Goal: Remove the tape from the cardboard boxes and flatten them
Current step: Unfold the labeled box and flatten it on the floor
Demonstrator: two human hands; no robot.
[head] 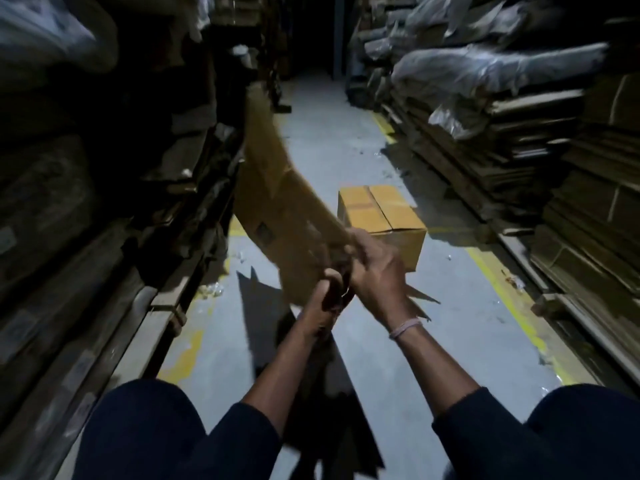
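Dim warehouse aisle space is seen, with a grey concrete floor [460, 327] marked by worn yellow lines [502, 285] along both edges. Two cardboard items belonging to the task can be counted: one flattened box [277, 202], held up in the air and blurred, and one closed box [384, 220] standing on the floor in the middle of the aisle, its top flaps shut. Whether tape lies along its seam cannot be told. Two hands are seen, both raised in front of the body.

Stacks of flattened cardboard [519, 174] are piled along the right side, with crumpled plastic sheeting [485, 67] lying on top of them. Dark shelving and more cardboard [86, 220] are banked along the left side. Small scraps are scattered on the floor near the left yellow line. The held sheet covers part of the aisle and the near left corner of the standing box; a sharp dark shadow is cast on the floor below it.

The left hand [325, 299] is curled round the lower end of the flattened box. The right hand [377, 268], with a pale band [405, 329] at the wrist, is closed over the same end just beside the left, the two hands touching. The sheet is tilted up and away to the left
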